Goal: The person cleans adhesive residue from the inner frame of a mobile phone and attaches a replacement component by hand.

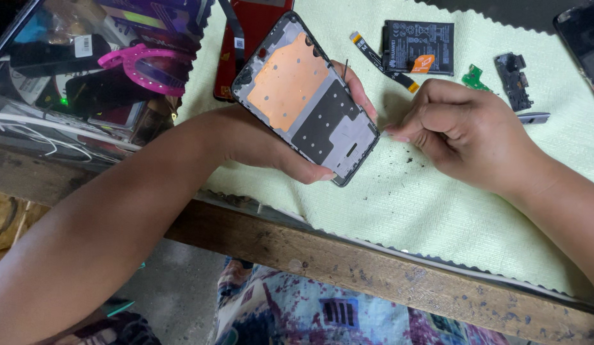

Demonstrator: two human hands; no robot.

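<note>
Left hand [278, 150]: wrapped from beneath around a black-rimmed phone frame with copper foil patch and grey metal plates [306, 99], thumb on the lower edge, fingertips along the far side; frame tilted, raised above the cloth.
Right hand [466, 131]: curled nearly closed just beside the frame's lower corner, thumb and forefinger pinched; anything pinched too small to tell.
Beneath: pale green woven cloth with zigzag-cut edge [406, 211], speckled with dark crumbs, over a worn, scuffed wooden bench edge [374, 271].
Further out: flat black rectangular battery with orange sticker [417, 46], black ribbon cable [381, 62], small green circuit piece [475, 78], black plastic part [514, 80], pink plastic ring [143, 67].
</note>
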